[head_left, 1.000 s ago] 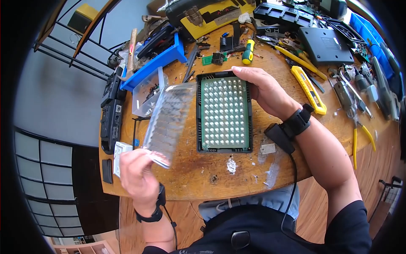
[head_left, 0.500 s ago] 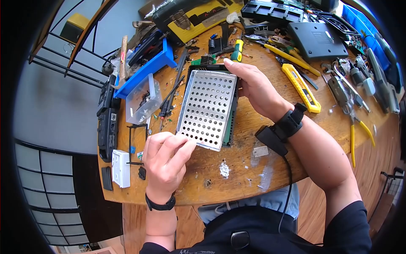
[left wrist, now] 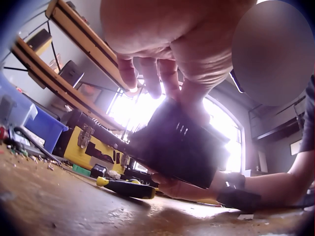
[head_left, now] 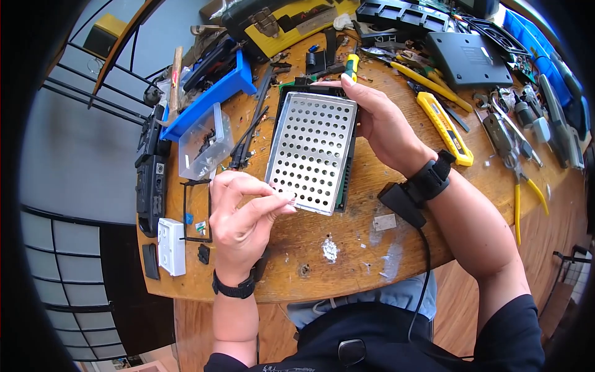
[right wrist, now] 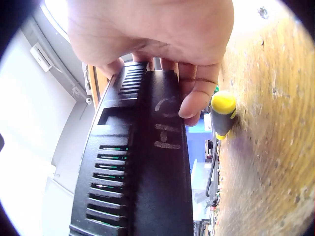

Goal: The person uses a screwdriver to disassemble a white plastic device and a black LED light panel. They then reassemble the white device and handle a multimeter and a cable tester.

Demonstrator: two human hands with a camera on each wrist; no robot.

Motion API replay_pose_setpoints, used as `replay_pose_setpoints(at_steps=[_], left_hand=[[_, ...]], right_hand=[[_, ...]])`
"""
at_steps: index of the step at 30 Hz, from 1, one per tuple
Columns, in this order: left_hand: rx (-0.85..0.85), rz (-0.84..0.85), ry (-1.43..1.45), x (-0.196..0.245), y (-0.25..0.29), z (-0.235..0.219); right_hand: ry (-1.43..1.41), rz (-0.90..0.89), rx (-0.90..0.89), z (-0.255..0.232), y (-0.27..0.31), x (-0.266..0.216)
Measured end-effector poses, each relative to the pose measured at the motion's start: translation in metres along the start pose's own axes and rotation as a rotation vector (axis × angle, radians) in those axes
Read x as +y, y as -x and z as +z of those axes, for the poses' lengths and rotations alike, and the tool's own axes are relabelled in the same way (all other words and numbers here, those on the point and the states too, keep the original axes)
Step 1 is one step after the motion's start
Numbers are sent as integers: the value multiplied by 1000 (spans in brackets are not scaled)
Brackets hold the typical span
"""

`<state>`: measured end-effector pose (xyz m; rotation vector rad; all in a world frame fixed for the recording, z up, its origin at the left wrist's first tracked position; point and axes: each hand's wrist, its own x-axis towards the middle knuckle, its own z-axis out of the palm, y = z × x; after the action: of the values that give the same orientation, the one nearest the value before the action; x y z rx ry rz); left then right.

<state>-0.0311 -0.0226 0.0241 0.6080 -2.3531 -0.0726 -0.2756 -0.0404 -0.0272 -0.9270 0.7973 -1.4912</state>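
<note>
A silvery perforated plate under a clear cover (head_left: 313, 146) lies over the black vented case (right wrist: 147, 162), slightly askew. My left hand (head_left: 238, 220) pinches the cover's lower left edge between thumb and fingers. Along the cover's right side, a strip of the green circuit board (head_left: 341, 192) shows; the rest of the board is hidden. My right hand (head_left: 390, 127) grips the case at its upper right, thumb at the top corner and fingers under it. The right wrist view shows the case raised off the table, with its slots and pale markings.
Beyond the case lies a yellow-green screwdriver (head_left: 351, 67). To the right are a yellow utility knife (head_left: 444, 129) and yellow-handled pliers (head_left: 517, 186). A clear bin (head_left: 203, 146), a blue tray (head_left: 211, 99) and a white box (head_left: 171, 247) stand on the left.
My left hand has brought the perforated plate and clear cover from the left onto the case, covering the board's white lights. The right hand keeps its grip on the case.
</note>
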Motion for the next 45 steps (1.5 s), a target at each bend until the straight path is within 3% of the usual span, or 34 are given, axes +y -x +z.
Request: replay_pose_setpoints(at_steps=[6,8,10,12,14,17,20,30,45], left_hand=[[116,-172,284,-6,6,11],[193,-332,569,-4,2,12],[114,-331,659,-13,6,11],[137,-556,1003,-11,6,10],[142,-563,1044,-16,8,11],[162,-700,1245,-16,7,7],[187,-739,1299,-20,13,5],[296,-712,1396,-30,17,14],[356,-717,1478,-34,17,16]], right_hand=[[-79,25,26,6,3,-2],[-76,26,-3,9,5,-5],[-100,17,5,12,6,-5],[-92,6,-30,9,6,-4],[-56,42,-82,9,8,-7],[-78,22,-64,16,8,-3],[-80,13,-64,21,9,-7],[302,-85,-31,24,11,-8],[332,-59,-117,27,15,-7]])
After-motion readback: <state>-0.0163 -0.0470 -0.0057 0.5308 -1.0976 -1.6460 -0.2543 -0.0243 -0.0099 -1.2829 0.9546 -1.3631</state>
